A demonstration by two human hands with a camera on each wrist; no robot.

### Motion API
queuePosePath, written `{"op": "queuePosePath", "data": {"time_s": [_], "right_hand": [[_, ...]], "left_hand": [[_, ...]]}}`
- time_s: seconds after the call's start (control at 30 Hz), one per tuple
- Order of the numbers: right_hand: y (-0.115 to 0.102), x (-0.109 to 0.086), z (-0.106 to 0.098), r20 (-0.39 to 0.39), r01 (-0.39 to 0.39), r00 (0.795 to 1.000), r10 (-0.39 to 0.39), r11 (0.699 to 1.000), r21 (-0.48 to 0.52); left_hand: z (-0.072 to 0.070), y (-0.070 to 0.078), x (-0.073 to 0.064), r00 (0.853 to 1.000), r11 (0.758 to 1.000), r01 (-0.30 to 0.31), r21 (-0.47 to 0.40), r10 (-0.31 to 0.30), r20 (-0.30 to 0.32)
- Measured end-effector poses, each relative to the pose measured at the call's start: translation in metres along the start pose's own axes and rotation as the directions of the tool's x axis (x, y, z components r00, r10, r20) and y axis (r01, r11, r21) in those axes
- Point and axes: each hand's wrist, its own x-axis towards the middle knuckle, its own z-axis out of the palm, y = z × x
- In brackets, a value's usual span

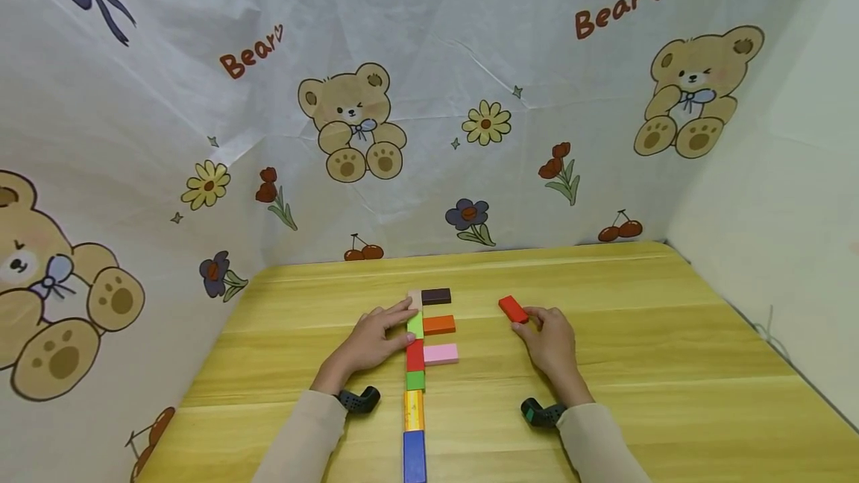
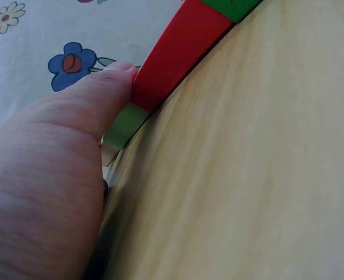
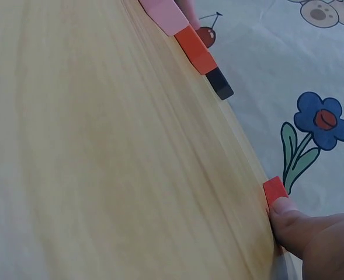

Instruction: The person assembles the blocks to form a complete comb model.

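Observation:
A straight row of blocks runs away from me on the table: blue (image 1: pixel 414 459), yellow (image 1: pixel 412 410), green (image 1: pixel 415 380), red (image 1: pixel 416 360), light green (image 1: pixel 417 328) and a pale one (image 1: pixel 415 297) at the far end. Pink (image 1: pixel 441 353), orange (image 1: pixel 439 324) and dark brown (image 1: pixel 436 296) blocks stick out from its right side. My left hand (image 1: pixel 369 339) rests its thumb and fingertips on the far part of the row. Off to the right, my right hand (image 1: pixel 553 341) pinches a loose red block (image 1: pixel 512 306) by its near end; the right wrist view shows the thumb against this red block (image 3: pixel 273 188).
The wooden table (image 1: pixel 671 349) extends to both sides of the blocks. A bear-print cloth (image 1: pixel 416 207) hangs along its back and left edges, and a pale wall (image 1: pixel 772 229) stands at the right. Each wrist wears a dark band.

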Motion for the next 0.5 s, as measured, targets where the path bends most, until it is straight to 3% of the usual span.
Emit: {"op": "queuePosePath", "data": {"time_s": [0.27, 0.5], "right_hand": [[-0.0039, 0.0015, -0.0007, 0.006, 0.015, 1.0, -0.015, 1.0, 0.0], [-0.0062, 0.0008, -0.002, 0.013, -0.02, 1.0, 0.02, 0.999, 0.041]], "left_hand": [[-0.0009, 0.0013, -0.0004, 1.0, 1.0, -0.013, 0.015, 0.013, -0.022], [-0.0005, -0.0002, 0.0008, 1.0, 1.0, -0.008, 0.004, 0.008, 0.001]]}}
